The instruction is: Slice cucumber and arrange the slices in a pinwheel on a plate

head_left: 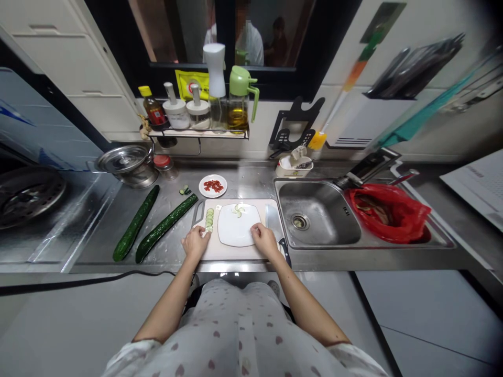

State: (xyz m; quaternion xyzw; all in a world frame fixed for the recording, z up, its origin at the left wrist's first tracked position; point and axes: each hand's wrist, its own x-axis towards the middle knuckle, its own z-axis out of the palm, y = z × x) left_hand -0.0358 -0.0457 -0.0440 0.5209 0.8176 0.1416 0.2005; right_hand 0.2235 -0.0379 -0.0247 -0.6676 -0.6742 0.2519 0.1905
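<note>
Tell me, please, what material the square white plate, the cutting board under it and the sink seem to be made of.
Square white plate: probably glazed ceramic, from its smooth, even surface; plastic is possible.
Cutting board: likely matt plastic, being pale pinkish with no visible wood grain.
Sink: most likely stainless steel, satin-looking, given its grey metallic sheen.

cucumber slices [209,217]: were pale green
plate [238,230]: was white
garment [236,340]: was whitish, dark hearts
bag [396,217]: was red

The plate [236,230] is gleaming smooth, the metal counter [251,183] is shining, the plastic bag [408,220] is showing glossy creases, the cucumbers [167,229] are looking bumpy
</note>
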